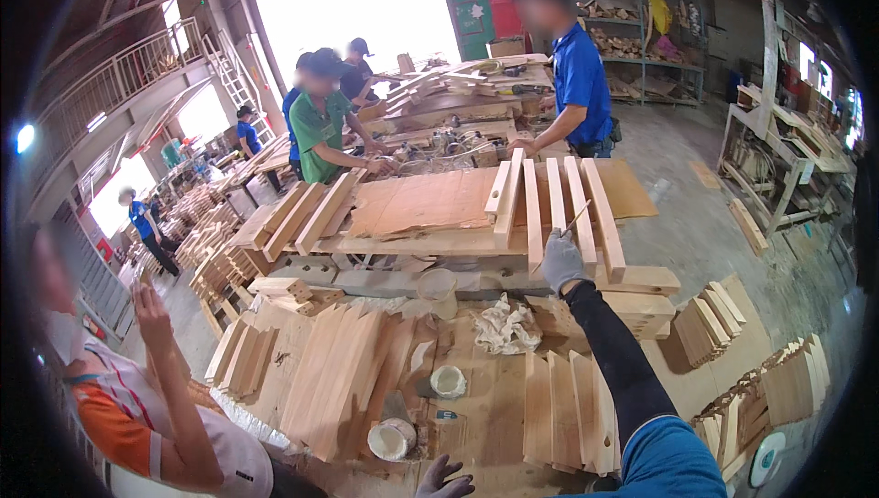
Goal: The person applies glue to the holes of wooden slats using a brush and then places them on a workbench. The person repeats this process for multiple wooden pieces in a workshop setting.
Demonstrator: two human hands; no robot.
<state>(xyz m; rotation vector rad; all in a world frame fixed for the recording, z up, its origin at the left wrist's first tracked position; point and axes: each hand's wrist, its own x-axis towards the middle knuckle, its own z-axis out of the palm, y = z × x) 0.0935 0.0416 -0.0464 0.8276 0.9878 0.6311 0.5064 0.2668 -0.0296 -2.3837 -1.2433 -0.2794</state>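
Observation:
My right hand [565, 261], in a grey glove, reaches forward over the wooden strips [556, 196] at the right end of the workbench. Its fingers are closed around a thin stick [579, 215] that slants up and to the right. My left hand [444, 480], gloved too, is partly in view at the lower edge, with fingers apart and nothing in them. Close to it stands a tub of white paste [392, 439], with a smaller white cup [448, 382] beyond. A crumpled white cloth [506, 324] lies between that cup and my right arm.
Boards [339, 379] lie in a row at left, more boards [568, 406] beside my right arm. A person in an orange-sleeved shirt [146, 416] stands close at left. Across the bench are people in green [322, 136] and blue [582, 81]. Brown cardboard [417, 200] covers the bench middle.

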